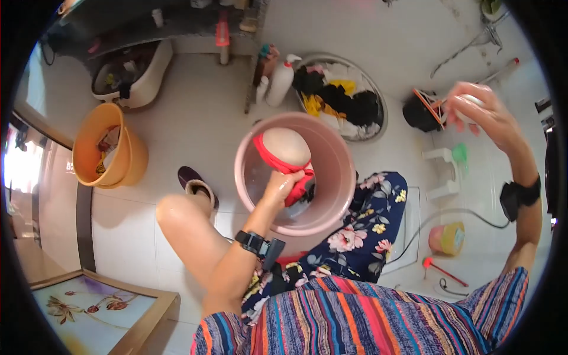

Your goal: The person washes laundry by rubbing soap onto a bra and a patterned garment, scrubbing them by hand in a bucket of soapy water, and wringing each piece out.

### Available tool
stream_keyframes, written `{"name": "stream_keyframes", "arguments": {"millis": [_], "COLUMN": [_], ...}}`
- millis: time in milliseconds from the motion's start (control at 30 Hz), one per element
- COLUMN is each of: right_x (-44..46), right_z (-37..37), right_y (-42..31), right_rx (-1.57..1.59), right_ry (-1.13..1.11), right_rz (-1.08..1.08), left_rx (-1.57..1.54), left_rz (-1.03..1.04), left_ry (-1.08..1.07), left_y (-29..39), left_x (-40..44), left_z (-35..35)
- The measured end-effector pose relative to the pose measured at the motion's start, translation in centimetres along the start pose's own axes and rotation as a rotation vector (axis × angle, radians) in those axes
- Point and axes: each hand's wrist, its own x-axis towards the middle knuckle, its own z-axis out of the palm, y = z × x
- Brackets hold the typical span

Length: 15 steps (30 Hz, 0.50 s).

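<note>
A: Report the left-hand station.
B: Orange bucket (pixel 136 157): well left of the left hand (pixel 283 188). Left hand: closed on the red garment (pixel 271 158), its beige rounded panel (pixel 286 147) just beyond the fingers, over the pink basin (pixel 334 171).
A: Right-hand station?
B: Metal tub (pixel 384 112) of laundry: between the hands, farther forward. Right hand (pixel 476 112): raised, fingers curled around a white rounded object (pixel 471 106), type unclear.

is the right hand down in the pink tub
No, the right hand is raised to the side, holding a white object, while the left hand grips red cloth over the pink tub.
</note>
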Motion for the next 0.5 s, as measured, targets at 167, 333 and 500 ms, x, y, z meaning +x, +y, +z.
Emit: {"name": "stream_keyframes", "arguments": {"millis": [167,333,500], "right_x": [-0.4,8.0,12.1], "right_z": [6.4,26.8,34.1], "right_y": [7.8,5.1,4.2], "right_rx": [0.115,0.457,0.311], "right_ry": [0.142,0.375,0.57], "right_rz": [-0.314,-0.771,-0.969], "left_rx": [0.212,0.541,1.021], "left_rz": [0.017,0.137,0.536], "left_ry": [-0.02,-0.042,-0.156], "left_y": [-1.7,-2.4,-4.6], "left_x": [0.5,-0.5,-1.3], "left_z": [0.8,1.9,0.8]}}
